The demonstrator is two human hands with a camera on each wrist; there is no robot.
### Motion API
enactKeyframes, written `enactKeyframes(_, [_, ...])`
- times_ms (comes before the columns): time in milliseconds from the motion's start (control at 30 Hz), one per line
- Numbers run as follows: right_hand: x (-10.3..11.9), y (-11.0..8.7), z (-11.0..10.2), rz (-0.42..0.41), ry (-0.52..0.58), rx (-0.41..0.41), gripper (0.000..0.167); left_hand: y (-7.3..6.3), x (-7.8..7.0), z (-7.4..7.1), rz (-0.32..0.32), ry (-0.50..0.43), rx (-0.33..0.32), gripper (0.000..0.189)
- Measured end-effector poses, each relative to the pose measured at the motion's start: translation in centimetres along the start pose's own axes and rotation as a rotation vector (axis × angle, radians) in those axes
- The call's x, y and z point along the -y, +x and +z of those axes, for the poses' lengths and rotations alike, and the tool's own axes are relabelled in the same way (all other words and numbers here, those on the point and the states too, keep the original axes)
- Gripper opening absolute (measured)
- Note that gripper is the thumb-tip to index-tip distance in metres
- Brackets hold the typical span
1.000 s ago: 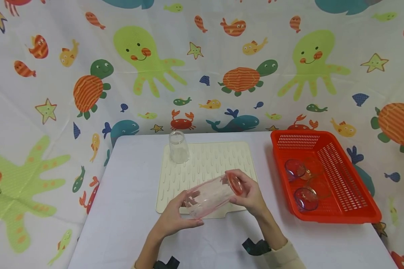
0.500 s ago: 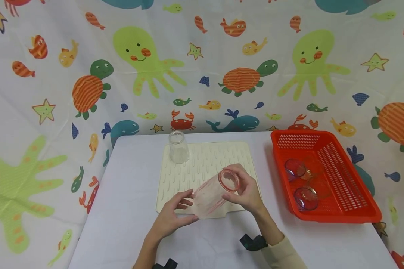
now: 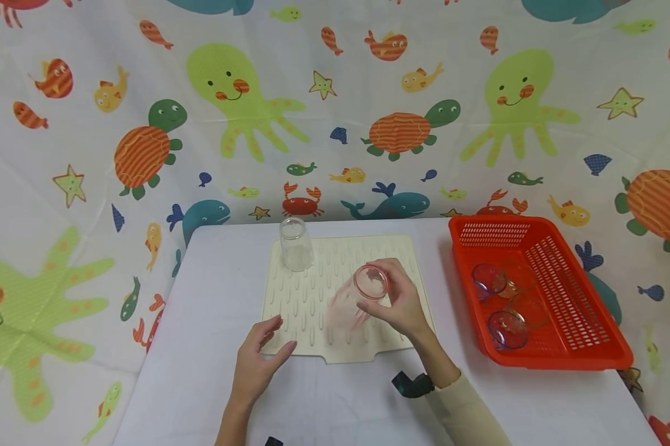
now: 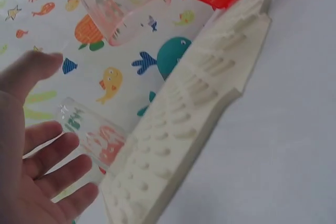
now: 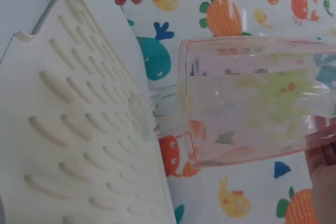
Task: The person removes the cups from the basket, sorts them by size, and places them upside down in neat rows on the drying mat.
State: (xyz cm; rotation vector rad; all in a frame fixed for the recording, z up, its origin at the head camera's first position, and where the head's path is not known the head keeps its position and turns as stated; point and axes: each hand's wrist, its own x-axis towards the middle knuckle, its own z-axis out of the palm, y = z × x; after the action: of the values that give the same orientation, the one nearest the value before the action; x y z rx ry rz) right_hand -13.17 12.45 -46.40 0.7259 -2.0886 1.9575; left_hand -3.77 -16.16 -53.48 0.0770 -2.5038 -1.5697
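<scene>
Apparently placing is in hand: the right hand (image 3: 397, 298) grips one pink tumbler (image 5: 257, 100), mouth down above one cream mat (image 3: 337, 254), while the left hand (image 3: 257, 359) hovers empty, loosely bent. A level lowering seems called for. One clear glass (image 3: 297, 249) stands on the mat, two tinted glasses (image 3: 489, 279) in one red basket (image 3: 558, 360).

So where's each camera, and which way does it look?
Head: on the head, looking forward and down at the mat and basket; left hand and right hand show.
Left wrist: on that wrist, looking over the mat at the cloth, tilted; mainly the left hand shows.
Right wrist: on that wrist, looking over the mat at the cloth, sideways; right hand at the right edge, left hand at top.
Wrist views share the mat, pink cup and clear cup.
</scene>
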Motion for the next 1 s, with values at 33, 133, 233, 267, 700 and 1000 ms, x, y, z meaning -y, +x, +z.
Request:
enactKeyframes(33, [-0.2, 0.2, 0.0, 0.0, -0.002, -0.004, 0.065, 0.0, 0.2, 0.0, -0.012, 0.028, -0.027, 0.061])
enactKeyframes(133, [-0.6, 0.9, 0.1, -0.001, -0.016, -0.019, 0.066, 0.0, 0.9, -0.1, -0.03, 0.123, -0.08, 0.063])
enactKeyframes(233, [-0.9, 1.5, 0.3, 0.017, -0.037, -0.034, 0.067, 0.0, 1.9, 0.1, -0.032, 0.203, -0.093, 0.066])
enactKeyframes(267, [-1.1, 1.7, 0.3, 0.029, -0.046, -0.037, 0.067, 0.0, 2.3, 0.2, -0.032, 0.222, -0.09, 0.067])
enactKeyframes(700, [-2.7, 3.1, 0.9, 0.134, -0.117, -0.057, 0.066, -0.5, 5.3, 1.2, -0.121, 0.404, -0.052, 0.087])
enactKeyframes(1000, [-4.1, 4.0, 1.3, 0.214, -0.187, -0.107, 0.064, -0.4, 5.7, 1.2, -0.137, 0.467, -0.012, 0.09])
